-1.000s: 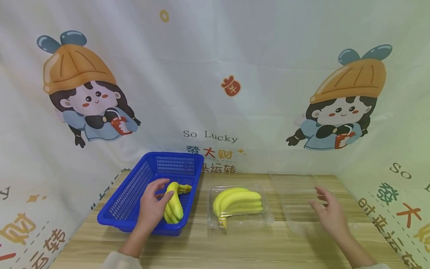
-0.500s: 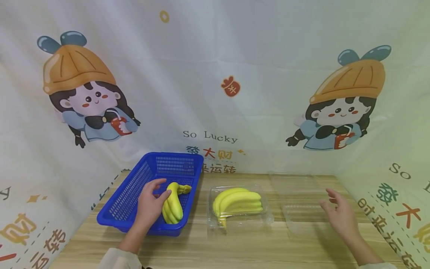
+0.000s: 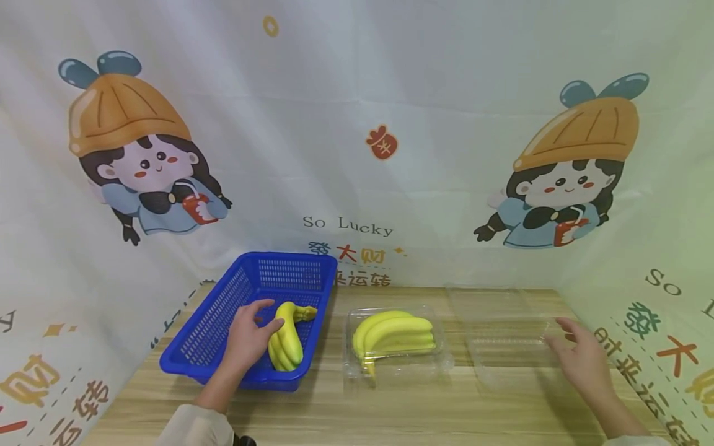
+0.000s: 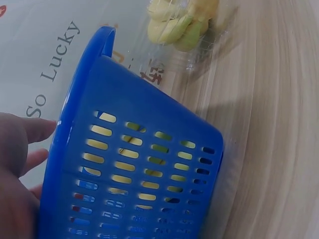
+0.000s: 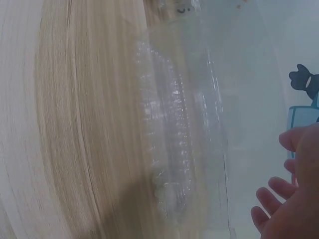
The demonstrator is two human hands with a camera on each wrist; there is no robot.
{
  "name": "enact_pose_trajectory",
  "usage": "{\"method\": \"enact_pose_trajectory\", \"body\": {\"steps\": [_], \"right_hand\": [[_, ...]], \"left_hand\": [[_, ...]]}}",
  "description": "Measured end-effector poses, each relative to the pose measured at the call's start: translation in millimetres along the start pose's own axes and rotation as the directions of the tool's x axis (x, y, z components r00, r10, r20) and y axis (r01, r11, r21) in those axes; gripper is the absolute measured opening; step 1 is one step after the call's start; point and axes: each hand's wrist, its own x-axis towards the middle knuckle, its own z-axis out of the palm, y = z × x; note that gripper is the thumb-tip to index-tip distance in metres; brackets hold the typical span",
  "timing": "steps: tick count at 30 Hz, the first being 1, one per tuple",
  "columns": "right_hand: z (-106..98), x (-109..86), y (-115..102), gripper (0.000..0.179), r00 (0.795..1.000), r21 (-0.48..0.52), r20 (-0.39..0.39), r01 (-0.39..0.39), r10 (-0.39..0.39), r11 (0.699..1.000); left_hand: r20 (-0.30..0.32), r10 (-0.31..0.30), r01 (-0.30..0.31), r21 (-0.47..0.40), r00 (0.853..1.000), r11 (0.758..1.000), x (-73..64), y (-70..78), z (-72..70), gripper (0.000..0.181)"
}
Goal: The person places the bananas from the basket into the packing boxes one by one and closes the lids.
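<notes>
My left hand (image 3: 245,337) hovers over the near end of a blue plastic basket (image 3: 329,272), thumb and fingers spread apart and holding nothing. Beside the thumb, a bunch of yellow bananas (image 3: 288,337) lies inside the basket. In the left wrist view the fingers reach over the basket's rim (image 4: 62,124), and yellow shows through the slots. My right hand (image 3: 582,359), its fingers loosely bent and apart, is at the right side of an opened clear plastic clamshell box (image 3: 491,347). The right wrist view shows that box (image 5: 169,129) on the wood, with the hand off to one side.
Between the basket and the opened box stands another clear clamshell (image 3: 443,356), with a bunch of bananas (image 3: 396,334) in it. All stand on a wood-grain table (image 3: 390,415). A printed cloth (image 3: 446,155) hangs behind and along both sides.
My right hand has moved to the right, away from the middle of the opened clear box. My left hand has shifted slightly left over the basket. The bananas and boxes stay put.
</notes>
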Motion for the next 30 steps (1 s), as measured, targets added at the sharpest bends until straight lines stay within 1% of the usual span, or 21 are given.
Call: {"method": "enact_pose_trajectory", "body": {"steps": [7,13,16,19,22,26,30], "right_hand": [[-5.7,0.7,7.8,0.044,1.000,-0.023,0.018,-0.010,0.010,1.000],[-11.8,0.5,15.0,0.043,0.995,-0.043,0.071,-0.072,0.075,0.996],[-13.9,-0.5,18.7,0.044,0.991,-0.068,0.098,-0.079,0.086,0.995],[-14.8,-2.8,22.8,0.043,0.990,-0.083,0.108,-0.081,0.090,0.993],[-14.9,-5.0,25.8,0.041,0.985,-0.073,0.121,-0.113,0.122,0.991],[-14.0,-7.1,28.6,0.042,0.980,-0.064,0.113,-0.156,0.162,0.986],[-13.5,-9.0,32.3,0.041,0.982,-0.056,0.094,-0.160,0.165,0.985]], "left_hand": [[0.034,-0.021,0.020,0.052,0.999,0.998,2.9,-2.6,2.3,0.048],[0.056,-0.040,0.036,0.075,0.998,0.997,6.1,-5.7,4.2,0.051],[0.071,-0.043,0.038,0.077,0.997,0.996,7.3,-6.7,4.5,0.052],[0.089,-0.045,0.038,0.080,0.995,0.996,8.2,-6.8,4.7,0.053],[0.102,-0.043,0.034,0.090,0.994,0.995,9.2,-6.8,5.1,0.055],[0.118,-0.042,0.029,0.105,0.992,0.994,10.8,-7.5,6.0,0.056],[0.144,-0.035,0.019,0.110,0.989,0.994,11.2,-7.4,6.3,0.057]]}}
